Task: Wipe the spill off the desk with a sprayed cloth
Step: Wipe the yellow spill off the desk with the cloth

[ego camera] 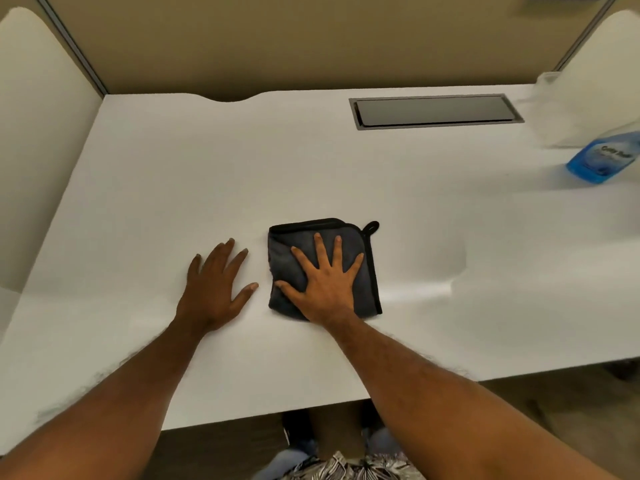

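Observation:
A folded dark grey cloth (287, 251) with a black hem and a small hanging loop lies flat near the middle of the white desk (173, 174). My right hand (325, 278) presses on it palm down, fingers spread across its top. My left hand (216, 282) rests flat on the bare desk just left of the cloth, fingers apart, holding nothing. A spray bottle of blue liquid (604, 159) stands at the far right of the desk, its top blurred. I cannot make out a spill on the white surface.
A dark rectangular cable hatch (434, 110) is set into the desk at the back right. Beige partition walls close the back and both sides. The desk's front edge runs just above my legs and shoes.

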